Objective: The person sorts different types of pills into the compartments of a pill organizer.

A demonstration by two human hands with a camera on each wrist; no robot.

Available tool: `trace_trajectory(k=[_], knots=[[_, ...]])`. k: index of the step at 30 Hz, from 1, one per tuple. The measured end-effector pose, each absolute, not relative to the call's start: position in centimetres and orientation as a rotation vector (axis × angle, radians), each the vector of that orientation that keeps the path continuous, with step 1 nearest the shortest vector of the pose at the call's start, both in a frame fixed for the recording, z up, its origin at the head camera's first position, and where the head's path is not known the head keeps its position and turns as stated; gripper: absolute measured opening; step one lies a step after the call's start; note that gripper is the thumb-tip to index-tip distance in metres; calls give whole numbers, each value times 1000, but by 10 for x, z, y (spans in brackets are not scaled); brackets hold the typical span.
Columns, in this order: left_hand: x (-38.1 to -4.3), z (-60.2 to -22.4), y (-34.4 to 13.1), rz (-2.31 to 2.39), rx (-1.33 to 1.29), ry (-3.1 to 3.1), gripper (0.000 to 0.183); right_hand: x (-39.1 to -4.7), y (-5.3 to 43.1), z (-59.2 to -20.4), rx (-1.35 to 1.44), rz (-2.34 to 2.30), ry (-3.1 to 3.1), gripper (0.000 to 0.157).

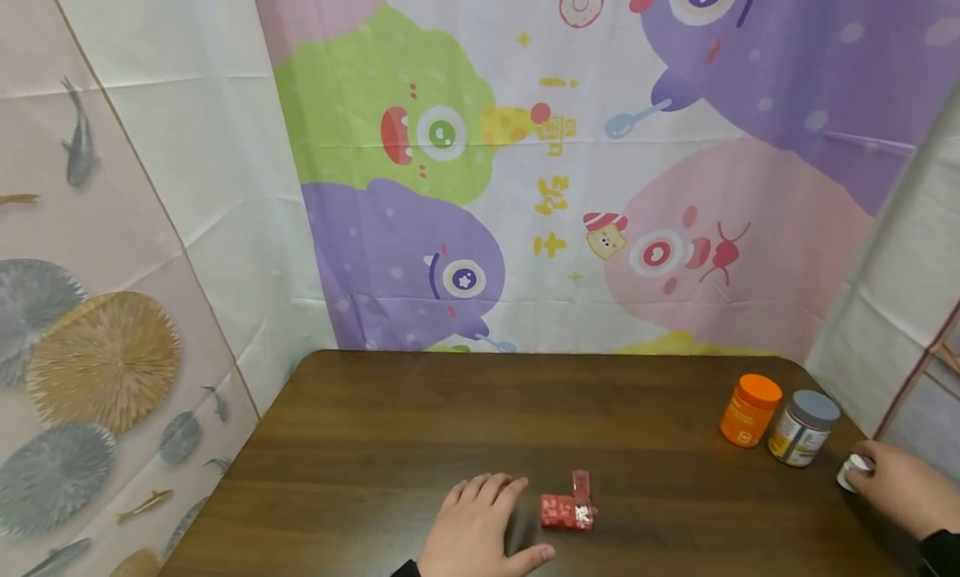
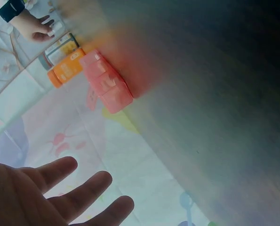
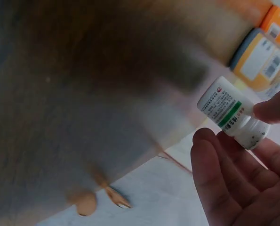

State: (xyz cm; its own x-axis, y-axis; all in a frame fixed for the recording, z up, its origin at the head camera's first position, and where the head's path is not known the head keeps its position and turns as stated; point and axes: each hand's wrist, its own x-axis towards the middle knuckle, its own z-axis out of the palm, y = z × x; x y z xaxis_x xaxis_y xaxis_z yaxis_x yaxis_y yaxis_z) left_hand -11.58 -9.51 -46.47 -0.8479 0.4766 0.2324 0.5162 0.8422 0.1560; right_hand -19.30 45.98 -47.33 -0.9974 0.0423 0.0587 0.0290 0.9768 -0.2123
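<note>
At the right side of the table, my right hand [image 1: 903, 485] pinches a small white pill bottle [image 3: 227, 106] between thumb and fingers. Its label has a green band, and the bottle tilts in the right wrist view. My left hand [image 1: 468, 527] is spread with straight fingers, palm toward the table, just left of a translucent red pill box [image 1: 562, 512]. That box has several compartments, and one lid [image 1: 581, 484] stands flipped open at its right end. In the left wrist view the left fingers [image 2: 90, 193] hold nothing.
An orange jar [image 1: 750, 410] and a grey-lidded jar [image 1: 802, 428] with a yellow and white label stand side by side at the back right, close to the right hand. The brown wooden table [image 1: 420, 418] meets a cartoon-printed cloth [image 1: 555, 293] at its back edge.
</note>
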Motion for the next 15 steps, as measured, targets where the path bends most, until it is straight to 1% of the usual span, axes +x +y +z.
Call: trace_trajectory(k=[6,13,15], knots=[[-116,-465,-95,-324,-770,-2867,80,-199,464,-480,8,311,-2967,36],[-117,-465,-94,-310,-766,-2859,81,-203,461,-483,21,323,-2942,41],[-117,-465,-94,-300,-771,-2851,81,-203,461,-484,12,352,-2944,45]])
